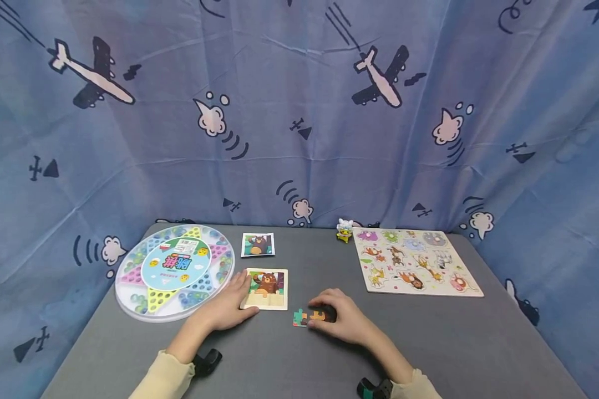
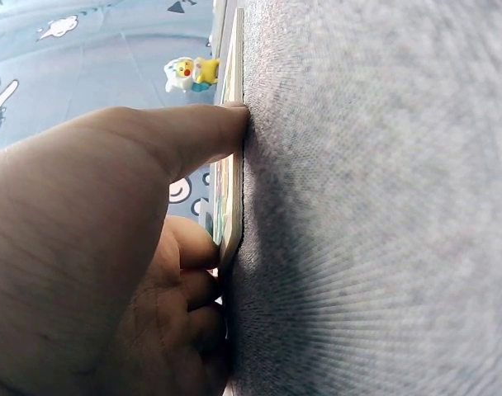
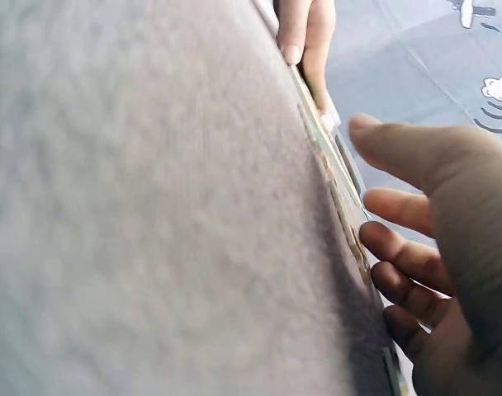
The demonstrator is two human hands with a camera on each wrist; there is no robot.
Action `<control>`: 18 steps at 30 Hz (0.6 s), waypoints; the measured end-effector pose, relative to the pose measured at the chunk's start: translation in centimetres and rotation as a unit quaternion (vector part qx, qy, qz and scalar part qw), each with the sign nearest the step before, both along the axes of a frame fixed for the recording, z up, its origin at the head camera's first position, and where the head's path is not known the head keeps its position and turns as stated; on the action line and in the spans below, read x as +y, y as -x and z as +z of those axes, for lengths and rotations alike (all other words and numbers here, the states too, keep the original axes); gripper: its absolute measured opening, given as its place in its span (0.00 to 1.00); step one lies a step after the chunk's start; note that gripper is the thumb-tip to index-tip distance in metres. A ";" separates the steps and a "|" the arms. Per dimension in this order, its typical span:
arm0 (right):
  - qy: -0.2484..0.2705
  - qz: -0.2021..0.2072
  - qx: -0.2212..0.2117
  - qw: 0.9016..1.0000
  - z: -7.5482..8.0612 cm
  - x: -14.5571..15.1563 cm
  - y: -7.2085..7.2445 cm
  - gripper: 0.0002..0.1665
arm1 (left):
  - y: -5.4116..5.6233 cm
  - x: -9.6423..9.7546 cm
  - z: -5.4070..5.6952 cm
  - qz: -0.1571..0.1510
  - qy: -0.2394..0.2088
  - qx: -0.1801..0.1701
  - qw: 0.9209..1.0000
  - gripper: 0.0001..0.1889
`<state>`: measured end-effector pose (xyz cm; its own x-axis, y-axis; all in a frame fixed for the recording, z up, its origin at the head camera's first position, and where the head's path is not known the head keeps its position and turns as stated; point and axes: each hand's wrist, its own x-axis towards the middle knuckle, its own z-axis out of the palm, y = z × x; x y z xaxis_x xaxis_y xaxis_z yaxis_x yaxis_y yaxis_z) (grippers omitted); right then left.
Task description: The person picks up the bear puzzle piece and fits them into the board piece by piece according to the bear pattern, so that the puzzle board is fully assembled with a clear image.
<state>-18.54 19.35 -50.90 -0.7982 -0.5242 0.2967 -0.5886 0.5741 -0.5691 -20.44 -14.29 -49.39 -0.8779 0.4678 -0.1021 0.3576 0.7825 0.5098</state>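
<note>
Left hand, straight-fingered, is steadying the square pale-wood puzzle tray; right hand, loosely spread, is risking scattering flat multicoloured jigsaw pieces by brushing them.

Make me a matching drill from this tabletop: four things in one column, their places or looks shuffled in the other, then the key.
Things:
1. Left hand
2. Right hand
3. Small figurine
4. Round game box

Places or looks:
A. Near the table's far edge, just left of the animal board
B. Printed with yellow, pink and blue star points
C. Over the loose puzzle pieces
D. Touching the left side of the square puzzle tray

Pairs: 1-D, 2-C, 3-A, 4-B
</note>
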 end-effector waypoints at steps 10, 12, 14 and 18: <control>-0.011 0.020 0.022 0.999 -0.9 0.6 -0.1 0.19 | 0.1 0.4 -0.1 0.000 -0.005 -0.003 1.000 0.47; -0.008 0.024 0.031 0.999 -1.1 0.6 0.0 0.17 | 0.1 0.3 -0.3 0.000 0.004 -0.001 1.000 0.47; -0.002 0.027 0.037 0.999 -1.2 0.5 0.1 0.15 | 0.2 0.2 -0.4 0.001 0.010 0.002 1.000 0.47; 0.002 0.036 0.047 0.998 -1.4 0.3 0.3 0.12 | 0.1 -0.1 -0.3 0.001 0.004 0.000 1.000 0.47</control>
<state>-18.79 19.67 -52.28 -0.7270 -0.5777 0.3710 -0.6793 0.5267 -0.5110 -20.56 -14.40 -49.70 -0.8792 0.4647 -0.1051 0.3559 0.7873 0.5034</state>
